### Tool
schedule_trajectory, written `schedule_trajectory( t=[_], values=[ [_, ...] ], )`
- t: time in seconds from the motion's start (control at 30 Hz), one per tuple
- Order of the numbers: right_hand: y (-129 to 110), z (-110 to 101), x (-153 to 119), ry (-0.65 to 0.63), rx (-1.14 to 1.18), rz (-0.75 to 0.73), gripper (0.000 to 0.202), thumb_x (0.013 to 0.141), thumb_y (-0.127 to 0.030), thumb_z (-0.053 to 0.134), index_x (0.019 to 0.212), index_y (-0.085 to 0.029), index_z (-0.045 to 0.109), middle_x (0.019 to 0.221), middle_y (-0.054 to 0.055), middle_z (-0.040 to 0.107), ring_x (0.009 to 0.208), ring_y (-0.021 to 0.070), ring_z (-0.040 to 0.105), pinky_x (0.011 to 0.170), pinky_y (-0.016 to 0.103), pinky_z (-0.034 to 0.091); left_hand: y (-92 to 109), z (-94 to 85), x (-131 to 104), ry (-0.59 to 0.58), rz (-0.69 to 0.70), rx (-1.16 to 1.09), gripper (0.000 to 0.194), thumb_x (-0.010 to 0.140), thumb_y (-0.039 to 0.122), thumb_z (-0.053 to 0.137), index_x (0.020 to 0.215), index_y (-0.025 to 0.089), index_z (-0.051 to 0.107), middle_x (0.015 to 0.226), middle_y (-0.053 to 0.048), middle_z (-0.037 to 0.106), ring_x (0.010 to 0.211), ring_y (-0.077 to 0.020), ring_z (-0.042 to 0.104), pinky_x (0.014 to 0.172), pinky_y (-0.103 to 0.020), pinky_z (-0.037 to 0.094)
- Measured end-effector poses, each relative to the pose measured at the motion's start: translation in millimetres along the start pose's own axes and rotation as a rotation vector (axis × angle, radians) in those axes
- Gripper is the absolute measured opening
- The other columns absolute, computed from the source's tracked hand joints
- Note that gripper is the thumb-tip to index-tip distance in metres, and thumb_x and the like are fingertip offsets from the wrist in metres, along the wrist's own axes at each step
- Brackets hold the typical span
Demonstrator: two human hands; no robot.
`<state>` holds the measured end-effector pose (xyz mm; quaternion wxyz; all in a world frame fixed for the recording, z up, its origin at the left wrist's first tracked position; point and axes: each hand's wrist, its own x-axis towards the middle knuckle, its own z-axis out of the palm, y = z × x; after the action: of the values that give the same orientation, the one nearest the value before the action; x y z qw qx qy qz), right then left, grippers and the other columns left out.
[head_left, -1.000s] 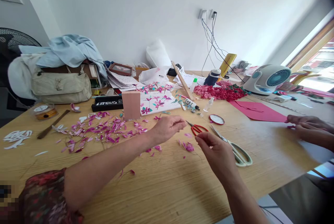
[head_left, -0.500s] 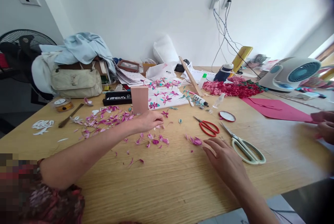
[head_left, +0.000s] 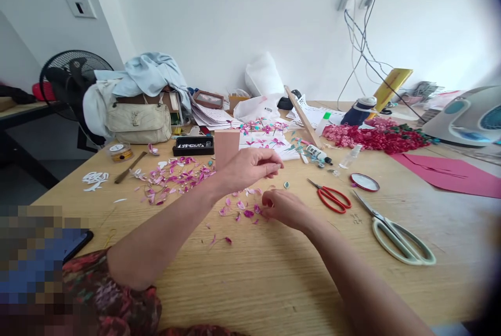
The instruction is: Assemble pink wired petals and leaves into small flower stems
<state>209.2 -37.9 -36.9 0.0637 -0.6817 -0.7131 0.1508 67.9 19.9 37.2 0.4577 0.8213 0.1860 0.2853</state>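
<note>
My left hand (head_left: 252,167) hovers over the middle of the wooden table with its fingers pressed together; anything between them is too small to name. Just below and to its right, my right hand (head_left: 285,208) has curled fingers low on the table, touching or right beside loose purple petals (head_left: 249,214); what they hold is hidden. More pink-purple petals with thin stems (head_left: 183,179) lie spread to the left. An upright pinkish block (head_left: 226,149) stands behind my left hand. A white sheet with pink flowers (head_left: 262,139) lies behind it.
Right of my hands lie red-handled scissors (head_left: 334,199), large pale-green scissors (head_left: 405,242) and a round lid (head_left: 365,182). Red paper (head_left: 454,171) and a small fan (head_left: 462,117) are farther right. A black tray (head_left: 193,146) and a bag (head_left: 139,123) sit back left.
The view has turned left. My right hand has moved left to the petals near my left hand, and the purple clump once beside it no longer shows there. Another person's hands have left view at the right.
</note>
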Motion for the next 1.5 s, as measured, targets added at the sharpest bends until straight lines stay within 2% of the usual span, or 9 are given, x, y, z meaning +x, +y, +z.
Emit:
schedule_trajectory(
  t=[0.13,0.3,0.43,0.6,0.73,0.9,1.17,1.3,1.5],
  values=[
    [9,9,4,-0.04,0.058,0.009,0.004,0.065,-0.014,0.057,0.064,-0.018,0.056,0.068,0.001,0.058,0.064,0.014,0.05,0.053,0.022,0.028,14,-8.5,-12,0.09,-0.031,-0.214,0.011,0.077,0.017,0.051,0.081,0.012,0.06,0.067,0.001,0.057,0.065,-0.0066,0.054,0.066,-0.021,0.047],
    [11,2,-3,-0.057,0.153,0.026,0.007,0.068,-0.014,0.052,0.061,-0.018,0.052,0.06,-0.001,0.054,0.055,0.0115,0.046,0.047,0.022,0.027,10,-15.8,-10,0.103,-0.07,-0.252,0.009,0.076,0.017,0.053,0.079,0.011,0.059,0.065,0.001,0.057,0.062,-0.0065,0.055,0.063,-0.021,0.046],
    [13,-14,-7,-0.045,0.591,-0.049,0.005,0.072,-0.019,0.052,0.068,-0.017,0.051,0.058,-0.003,0.052,0.054,0.0106,0.048,0.05,0.021,0.034,4,-16.4,-8,0.005,-0.095,-0.119,0.013,0.078,0.021,0.051,0.082,0.012,0.06,0.071,0.0,0.059,0.068,-0.0084,0.055,0.067,-0.023,0.044],
    [5,-44,-8,0.103,0.9,-0.148,0.013,0.072,-0.027,0.058,0.069,-0.015,0.055,0.057,-0.004,0.051,0.052,0.0085,0.046,0.05,0.02,0.034,-11,-9.9,-5,-0.089,-0.049,0.211,0.017,0.078,0.024,0.049,0.08,0.014,0.064,0.072,-0.001,0.06,0.067,-0.0103,0.05,0.06,-0.022,0.037],
    [-4,-55,-1,0.233,0.941,-0.224,0.015,0.071,-0.028,0.063,0.068,-0.015,0.056,0.058,-0.003,0.052,0.051,0.0079,0.045,0.048,0.02,0.034,-19,-8.9,-1,-0.051,-0.103,0.092,0.014,0.075,0.023,0.053,0.075,0.013,0.063,0.063,0.002,0.056,0.058,-0.0081,0.046,0.056,-0.02,0.034],
    [-6,-41,6,0.477,1.164,-0.212,0.019,0.07,-0.031,0.066,0.078,-0.017,0.056,0.063,-0.001,0.058,0.06,0.0118,0.053,0.05,0.02,0.039,-18,-11.1,1,0.112,-0.132,-0.127,0.012,0.07,0.024,0.059,0.071,0.013,0.063,0.064,0.002,0.056,0.059,-0.0076,0.046,0.054,-0.019,0.033],
    [-3,-26,6,0.451,1.302,-0.219,0.015,0.072,-0.031,0.065,0.076,-0.017,0.06,0.059,-0.001,0.056,0.054,0.009,0.047,0.047,0.019,0.035,-23,-1.2,3,0.169,-0.152,-0.283,0.011,0.066,0.024,0.063,0.067,0.013,0.062,0.062,0.002,0.057,0.06,-0.0086,0.049,0.056,-0.02,0.035],
    [-2,-24,8,0.503,1.306,-0.213,0.014,0.071,-0.03,0.066,0.07,-0.017,0.06,0.055,-0.002,0.054,0.05,0.0083,0.044,0.045,0.019,0.032,-25,3.7,3,0.176,-0.156,-0.154,0.011,0.069,0.024,0.059,0.07,0.013,0.062,0.065,0.001,0.057,0.063,-0.0097,0.05,0.059,-0.021,0.036],
    [-1,-22,9,0.605,1.205,-0.183,0.013,0.067,-0.029,0.067,0.068,-0.017,0.062,0.058,-0.001,0.055,0.053,0.01,0.044,0.048,0.021,0.033,-29,6.9,1,0.231,-0.031,0.151,0.014,0.074,0.024,0.055,0.065,0.016,0.062,0.067,0.001,0.056,0.065,-0.0107,0.05,0.061,-0.021,0.035]
  ],
)
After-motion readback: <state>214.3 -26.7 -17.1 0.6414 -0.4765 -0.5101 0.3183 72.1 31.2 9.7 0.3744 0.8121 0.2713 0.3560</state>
